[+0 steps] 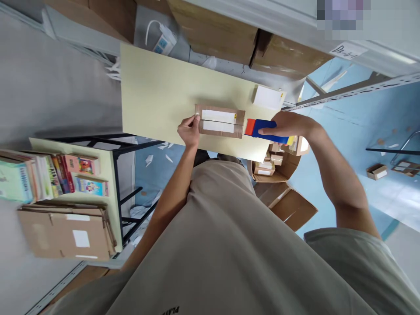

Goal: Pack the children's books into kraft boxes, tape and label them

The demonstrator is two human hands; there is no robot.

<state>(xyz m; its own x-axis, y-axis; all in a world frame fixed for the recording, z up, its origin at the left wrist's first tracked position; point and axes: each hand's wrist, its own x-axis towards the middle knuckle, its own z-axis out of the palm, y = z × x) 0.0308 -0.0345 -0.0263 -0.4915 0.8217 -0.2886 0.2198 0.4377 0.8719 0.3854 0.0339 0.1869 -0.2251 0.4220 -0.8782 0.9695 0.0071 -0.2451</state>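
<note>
A small brown cardboard box [218, 134] with white labels on its top lies on the pale yellow tabletop [154, 96]. My left hand [189, 130] is closed at the box's left end, fingers and thumb pinching its edge. In my right hand [285, 124] is a blue tape dispenser [262, 127] with an orange-red front end, held just beside the box's right end. Whether a strip of tape runs between the dispenser and the box, I cannot tell. Behind the dispenser sits a white labelled packet [267, 96] near the table's far right corner.
Below the table's right end stands an open carton [290, 168] holding several small boxes. Books [57, 175] and flattened cardboard [70, 234] occupy a side table at left. Large cartons [213, 33] and a power strip [165, 41] line the far edge, beneath a metal shelf beam [278, 26].
</note>
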